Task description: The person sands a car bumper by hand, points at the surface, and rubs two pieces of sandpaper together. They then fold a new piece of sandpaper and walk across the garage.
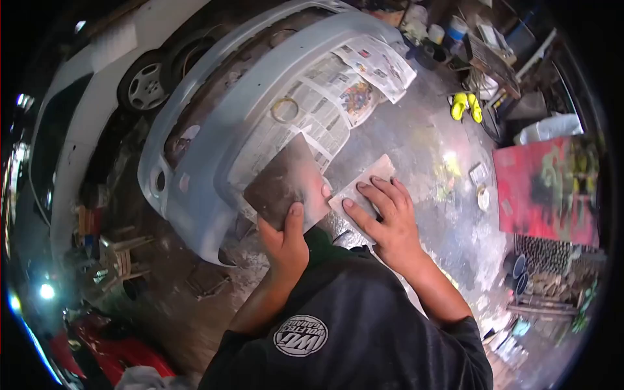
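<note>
My left hand (285,242) grips the lower edge of a dark flat board (276,182), its thumb lying on the upper face. Toward the board's right corner is a pinkish smear (314,194). My right hand (392,220) presses its fingers over a pale, thin rectangular plate (368,174), whose left corner comes right up to the board's right edge. Beyond both hands lies a grey car bumper (227,101), with newspaper sheets (325,97) along its inner side. A roll of tape (285,110) rests on the paper.
A car wheel (145,86) and white car body (78,140) are at left. Yellow shoes (459,107) sit on the floor at right, above a red paint-marked panel (539,188). A small wooden stool (123,253) stands lower left, near a red motorcycle (110,348).
</note>
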{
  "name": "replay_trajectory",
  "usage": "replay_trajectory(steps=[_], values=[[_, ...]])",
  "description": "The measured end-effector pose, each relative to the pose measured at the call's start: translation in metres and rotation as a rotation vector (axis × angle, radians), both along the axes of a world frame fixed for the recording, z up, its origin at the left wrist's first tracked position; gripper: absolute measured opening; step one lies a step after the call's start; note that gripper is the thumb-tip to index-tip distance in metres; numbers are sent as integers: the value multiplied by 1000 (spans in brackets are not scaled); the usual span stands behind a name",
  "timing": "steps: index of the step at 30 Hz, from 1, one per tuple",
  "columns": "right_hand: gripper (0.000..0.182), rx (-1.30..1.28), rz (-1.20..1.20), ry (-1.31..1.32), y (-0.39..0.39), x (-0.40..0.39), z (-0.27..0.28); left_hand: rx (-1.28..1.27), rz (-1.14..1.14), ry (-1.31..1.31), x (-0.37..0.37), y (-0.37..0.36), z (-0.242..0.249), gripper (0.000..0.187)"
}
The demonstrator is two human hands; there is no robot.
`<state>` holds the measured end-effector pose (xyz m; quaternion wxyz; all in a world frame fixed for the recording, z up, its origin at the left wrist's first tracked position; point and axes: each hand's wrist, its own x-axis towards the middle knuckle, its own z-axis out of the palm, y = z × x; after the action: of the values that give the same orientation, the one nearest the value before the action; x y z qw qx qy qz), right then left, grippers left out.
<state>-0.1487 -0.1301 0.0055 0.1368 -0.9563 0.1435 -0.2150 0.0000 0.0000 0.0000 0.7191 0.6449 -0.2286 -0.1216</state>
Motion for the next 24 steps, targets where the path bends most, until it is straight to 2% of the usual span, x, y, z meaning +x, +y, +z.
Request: replay_trajectory(steps=[2,3,5,8,11,14,17,20,23,24], values=[[59,-25,55,-24,-9,6,-6,-2,47,-10,-4,-2,-9,38],[58,6,89,60,4,3,10,-3,61,17,-10,11,-5,38],[57,46,152,86,7,15,10,-21,89,-71,-1,14,-11,38],[59,175,266,232,10,23,1,-26,226,-38,18,17,-14,45],[59,947,231,86,10,31,-28,-156,288,-96,41,18,-9,44],[57,954,143,-74,13,50,-11,-62,180,67,69,23,1,45],[56,699,222,-202,18,77,0,-222,141,412,86,16,-12,47],[57,320,456,-133,17,101,15,-158,90,438,94,17,-11,44],[61,280,382,-69,8,115,-5,-124,115,487,104,22,-18,44],[63,302,323,-51,-2,117,-17,-202,131,558,106,24,-13,45]])
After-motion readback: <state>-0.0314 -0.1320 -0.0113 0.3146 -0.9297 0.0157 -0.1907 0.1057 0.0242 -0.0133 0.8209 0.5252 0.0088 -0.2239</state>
